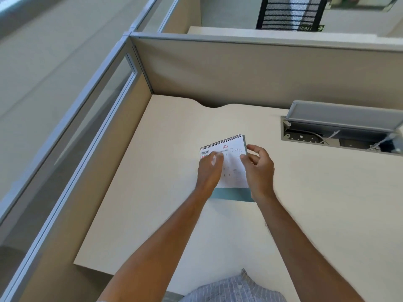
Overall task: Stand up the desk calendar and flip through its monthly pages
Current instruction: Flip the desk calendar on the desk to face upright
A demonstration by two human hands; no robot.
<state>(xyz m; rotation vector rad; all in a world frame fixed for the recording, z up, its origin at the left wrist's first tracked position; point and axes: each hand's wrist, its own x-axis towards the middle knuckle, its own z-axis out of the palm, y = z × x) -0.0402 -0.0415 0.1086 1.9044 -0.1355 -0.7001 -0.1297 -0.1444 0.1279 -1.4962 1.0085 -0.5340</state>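
Note:
A spiral-bound desk calendar (231, 168) stands on the cream desk (152, 192), its white February page facing me and its teal base strip showing below the page. My left hand (209, 171) rests on the left part of the page, fingers curled against it. My right hand (258, 168) is at the page's right edge, thumb and forefinger pinched at that edge, the other fingers spread. The lower corners of the page are hidden by both hands.
An open cable box with a raised grey lid (342, 118) sits in the desk at the right. Beige partition walls (239, 70) close off the back and left. The desk's left edge (113, 186) drops off beside the partition.

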